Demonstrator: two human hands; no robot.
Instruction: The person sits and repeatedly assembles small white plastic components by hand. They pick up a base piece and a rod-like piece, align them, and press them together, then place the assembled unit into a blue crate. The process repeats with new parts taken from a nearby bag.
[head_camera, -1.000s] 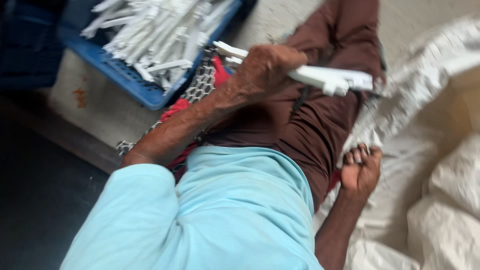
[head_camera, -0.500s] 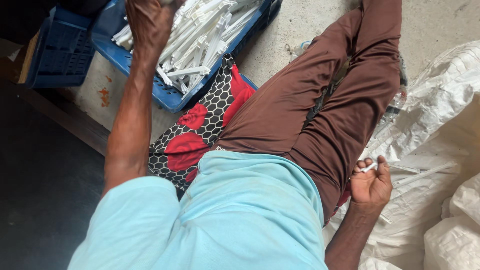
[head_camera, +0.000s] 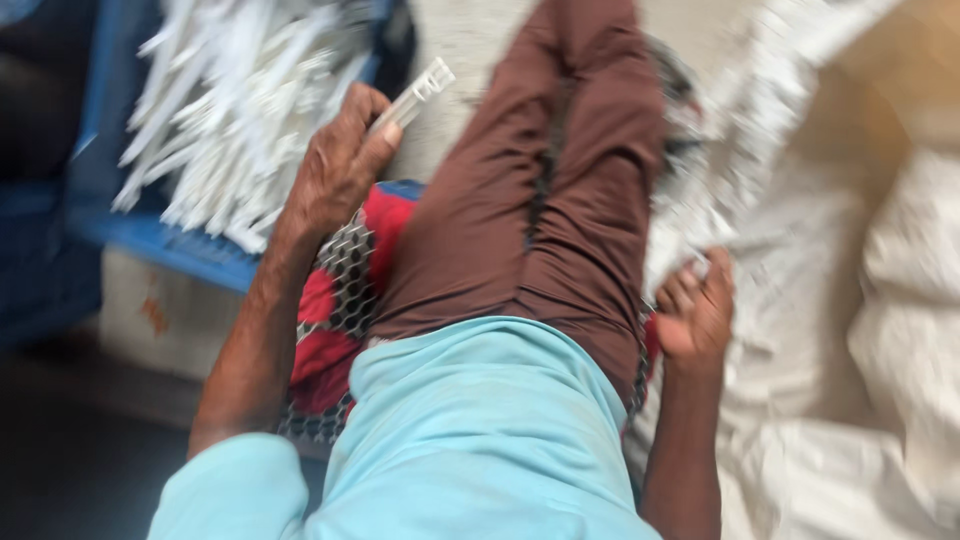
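Head view: my left hand (head_camera: 338, 170) grips a clear plastic strip (head_camera: 414, 94) beside the blue crate (head_camera: 170, 245); my right hand (head_camera: 695, 315) curls closed against white sacking (head_camera: 800, 300).

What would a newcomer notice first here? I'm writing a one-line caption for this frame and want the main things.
The eye lands on the left hand raised at upper left, gripping a pale plastic strip beside a blue crate heaped with similar white strips. Brown trousers run up the middle over a red patterned cushion, and the right hand rests at the edge of white sacks.
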